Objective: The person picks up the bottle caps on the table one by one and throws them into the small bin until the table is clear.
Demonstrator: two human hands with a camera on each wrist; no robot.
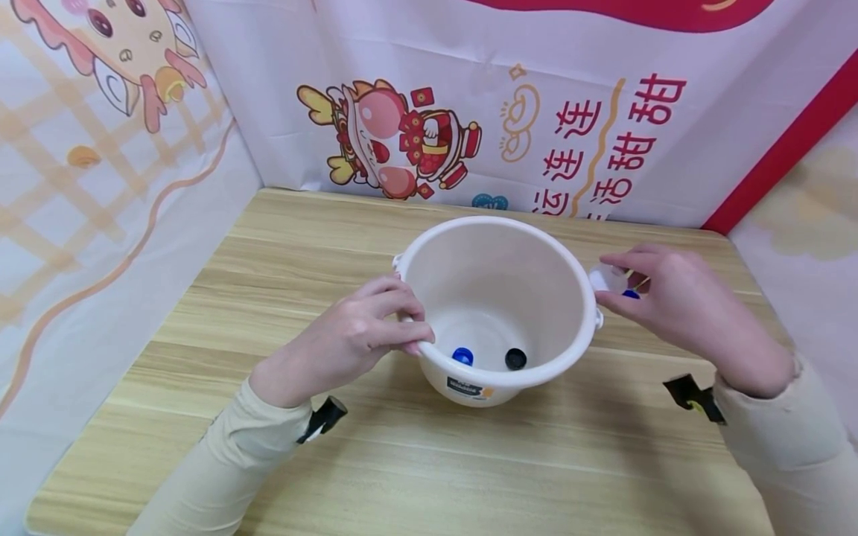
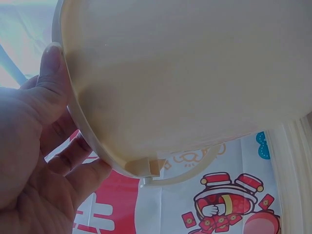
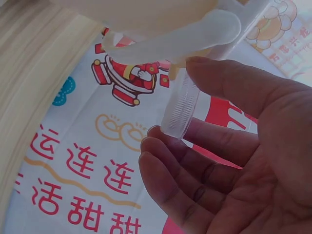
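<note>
A white plastic bucket (image 1: 496, 290) stands on the wooden table, its handle (image 3: 180, 41) hanging down outside. My left hand (image 1: 362, 324) grips its left rim, and the thumb and fingers (image 2: 51, 63) show along that edge in the left wrist view. Just outside the right rim, my right hand (image 1: 684, 305) pinches a clear, ridged bottle cap (image 3: 181, 105) between thumb and fingers. On the bucket's floor lie a blue bottle cap (image 1: 462, 356) and a black bottle cap (image 1: 515, 359), apart from each other. Something small and blue (image 1: 631, 295) shows behind the right hand, mostly hidden.
The wood-grain table (image 1: 268, 246) extends around the bucket. Behind it hangs a printed cloth (image 1: 268, 74), with a second patterned cloth (image 1: 100, 186) along the left. A dark wrist mount (image 1: 693, 397) sits at the right sleeve, another (image 1: 323, 418) at the left.
</note>
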